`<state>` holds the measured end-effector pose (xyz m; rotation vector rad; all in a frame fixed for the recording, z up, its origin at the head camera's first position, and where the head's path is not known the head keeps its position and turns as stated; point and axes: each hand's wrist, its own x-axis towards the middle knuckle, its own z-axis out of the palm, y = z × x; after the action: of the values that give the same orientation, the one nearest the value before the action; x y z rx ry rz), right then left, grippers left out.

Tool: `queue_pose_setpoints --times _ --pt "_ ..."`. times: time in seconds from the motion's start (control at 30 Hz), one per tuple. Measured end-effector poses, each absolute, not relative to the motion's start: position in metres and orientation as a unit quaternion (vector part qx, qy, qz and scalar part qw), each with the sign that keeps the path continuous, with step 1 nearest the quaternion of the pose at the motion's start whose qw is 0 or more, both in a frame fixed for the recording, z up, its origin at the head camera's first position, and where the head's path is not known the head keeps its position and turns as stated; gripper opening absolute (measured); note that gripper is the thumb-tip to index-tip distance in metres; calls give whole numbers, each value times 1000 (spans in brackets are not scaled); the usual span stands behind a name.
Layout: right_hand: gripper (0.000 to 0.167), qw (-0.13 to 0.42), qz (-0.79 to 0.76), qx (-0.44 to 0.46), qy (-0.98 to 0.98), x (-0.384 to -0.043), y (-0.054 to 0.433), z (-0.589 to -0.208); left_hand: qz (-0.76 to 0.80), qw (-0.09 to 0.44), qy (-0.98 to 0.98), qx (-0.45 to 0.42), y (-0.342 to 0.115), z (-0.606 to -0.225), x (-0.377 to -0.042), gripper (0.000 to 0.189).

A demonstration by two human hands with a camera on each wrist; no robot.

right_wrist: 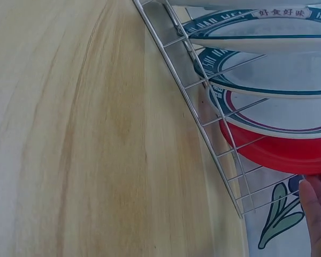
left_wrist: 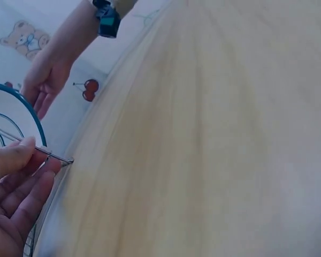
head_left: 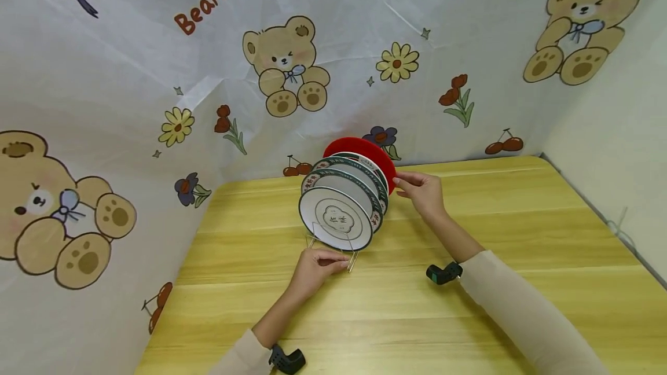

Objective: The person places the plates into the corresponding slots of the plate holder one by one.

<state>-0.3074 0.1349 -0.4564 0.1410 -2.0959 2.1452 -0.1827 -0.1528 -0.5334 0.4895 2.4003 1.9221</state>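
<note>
In the head view, several round plates stand on edge in a metal wire rack. At the front is a white plate with a dark rim and a character emblem. Behind it come green-banded plates, and a red plate is rearmost. My left hand pinches the rack's near end between thumb and fingers, low in front of the white plate. My right hand holds the red plate by its right edge. The right wrist view shows its fingertips against the red rim.
The rack stands on a wood-grain table. Close behind the plates rises a white cloth printed with bears and flowers; it continues along the left side. A pale wall borders the table's right edge. Each wrist carries a small black device.
</note>
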Motion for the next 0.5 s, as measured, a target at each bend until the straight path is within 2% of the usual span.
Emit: queue_pose_setpoints --times 0.23,0.33,0.5 --pt "29 84 710 41 -698 -320 140 -475 597 33 794 107 -167 -524 -173 12" --pt "29 90 704 44 -703 -321 139 -478 607 17 792 58 -181 -520 -172 9" --pt "30 87 696 49 -711 -323 141 -478 619 -9 785 -1 -197 -518 -176 14"
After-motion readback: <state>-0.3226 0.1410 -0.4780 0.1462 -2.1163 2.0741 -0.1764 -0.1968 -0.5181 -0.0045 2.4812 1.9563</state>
